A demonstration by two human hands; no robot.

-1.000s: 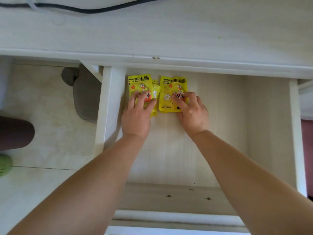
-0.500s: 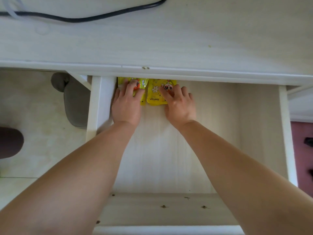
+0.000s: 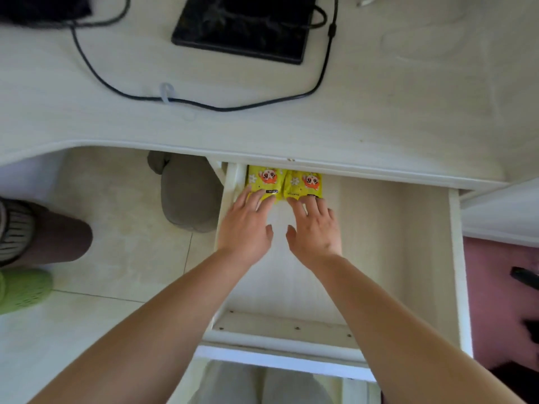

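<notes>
Two packets (image 3: 284, 182) side by side in drawer's (image 3: 393, 258) far-left corner.

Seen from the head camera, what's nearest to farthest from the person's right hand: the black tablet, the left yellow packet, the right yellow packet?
1. Right yellow packet, touching the right hand, at the back of the drawer.
2. Left yellow packet, beside it, at the left hand.
3. Black tablet, up on the desk, far beyond.
</notes>
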